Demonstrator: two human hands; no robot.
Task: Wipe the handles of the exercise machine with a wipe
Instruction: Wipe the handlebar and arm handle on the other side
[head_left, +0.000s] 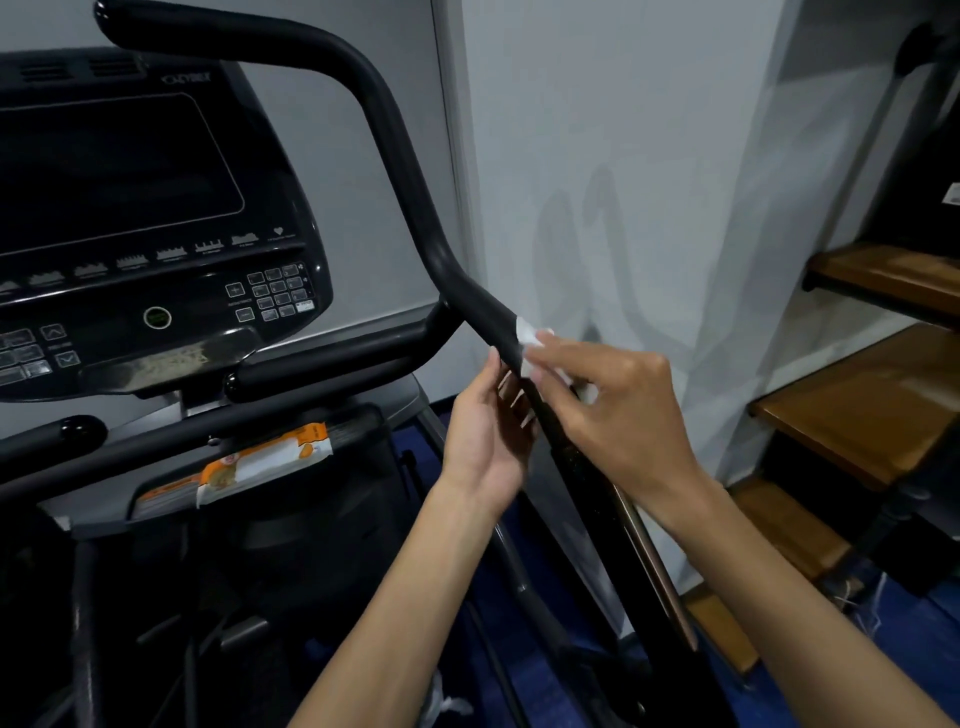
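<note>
Grey wall (597, 130) behind, wooden stair treads (857, 410) far right, blue floor below. Exercise machine (156, 395) fills the left: dark console (130, 208) up top, an orange-and-white pack (260, 462) on the ledge under it. Long right-side handle (400, 171) runs from top left, bends, then drops toward the near right. Short inner handles (337, 358) sit near the console, nothing touching them.

Risks, my read:
- Wipe (532, 340) is small and bunched; with only the fingertips on it, it could slip off the bar or cover just the upper face, leaving the underside unwiped.
- Upper bar and inner handles are easy to skip.

Hands:
- Right hand (618, 410) is over the bar just below the bend, fingers curled, pressing the wipe onto the grip.
- Left hand (483, 441) is on the bar's left side, just beside the right; thumb up along the grip, fingers curled behind it, holding the bar.
</note>
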